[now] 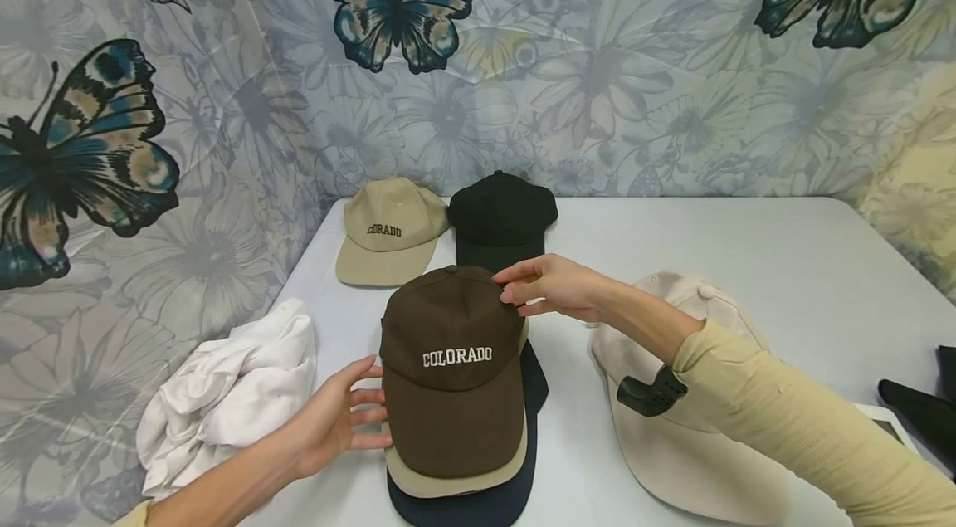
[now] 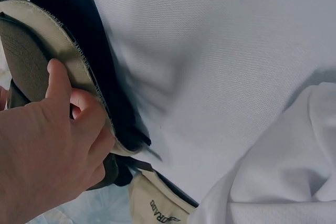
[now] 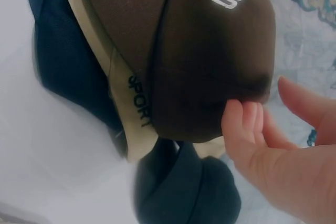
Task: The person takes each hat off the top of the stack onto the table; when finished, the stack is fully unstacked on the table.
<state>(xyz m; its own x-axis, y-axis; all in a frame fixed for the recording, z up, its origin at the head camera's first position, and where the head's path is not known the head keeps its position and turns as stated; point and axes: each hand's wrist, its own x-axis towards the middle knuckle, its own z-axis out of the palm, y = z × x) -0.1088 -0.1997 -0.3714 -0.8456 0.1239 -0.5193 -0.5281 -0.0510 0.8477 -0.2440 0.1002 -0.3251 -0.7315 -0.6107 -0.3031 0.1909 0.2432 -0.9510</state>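
Note:
A brown cap (image 1: 454, 434) with white COLORADO lettering lies on top of a stack. Beneath it show the brim of a tan cap (image 1: 415, 484) and a navy cap (image 1: 465, 509). My left hand (image 1: 323, 424) touches the left side of the brown cap with its fingers extended and spread. At the upper right of the crown, the fingertips of my right hand (image 1: 558, 288) touch the brown fabric. The right wrist view shows the right thumb (image 3: 304, 100) standing apart from the cap, and SPORT lettering on the tan cap (image 3: 131, 129) below.
Behind the stack sit a tan COLORADO cap (image 1: 396, 216) and a black cap (image 1: 502, 212). A large cream cap (image 1: 665, 448) lies under my right forearm. Crumpled white cloth (image 1: 239, 382) is at the left. Dark items (image 1: 922, 402) lie at the right edge.

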